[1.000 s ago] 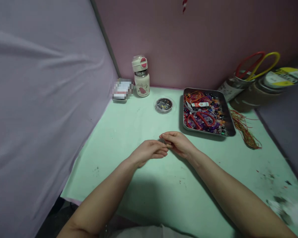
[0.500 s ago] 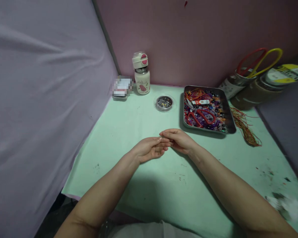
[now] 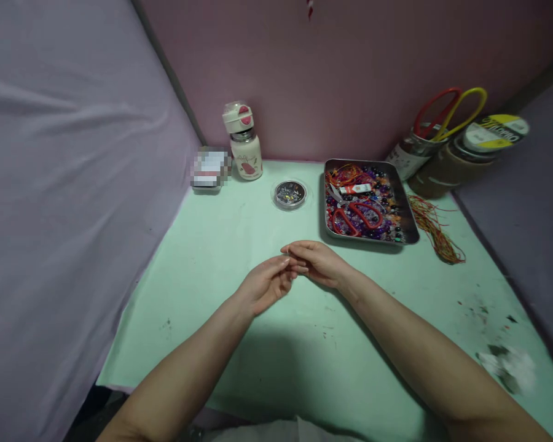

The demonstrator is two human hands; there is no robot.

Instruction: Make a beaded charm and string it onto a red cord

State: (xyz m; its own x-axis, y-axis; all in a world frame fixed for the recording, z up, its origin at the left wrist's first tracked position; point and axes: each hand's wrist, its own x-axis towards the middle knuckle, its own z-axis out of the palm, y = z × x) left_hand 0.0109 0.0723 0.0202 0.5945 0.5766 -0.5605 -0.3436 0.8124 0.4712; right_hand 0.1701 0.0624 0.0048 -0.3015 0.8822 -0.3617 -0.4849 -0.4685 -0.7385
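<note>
My left hand (image 3: pixel 271 283) is held over the middle of the table, palm turned up, its thumb pressed to the index finger and the other fingers curled. Against its fingertips rests my right hand (image 3: pixel 321 264), also closed, with thumb and fingers brought together. Whatever is pinched between them is too small or hidden to make out. Beyond the hands stands a metal tray (image 3: pixel 411 235) of mixed beads, with red-handled scissors (image 3: pixel 366 215), a small white and red tube (image 3: pixel 356 189) and orange cord (image 3: pixel 348 175) lying on top.
A round clear case (image 3: pixel 290 194) with small shiny pieces lies left of the tray. Behind are a cream bottle (image 3: pixel 247 156) and a blurred-out box (image 3: pixel 211 169). Two jars, one (image 3: pixel 447 166) with a yellow lid, and a thread bundle (image 3: pixel 440 236) stand right. Cloth walls (image 3: pixel 74 184) enclose the table.
The view has turned slightly right, so everything sits further left. My left fingers, straighter before, have curled in, with the thumb pressed to the index finger. My right hand keeps nearly the same pose.
</note>
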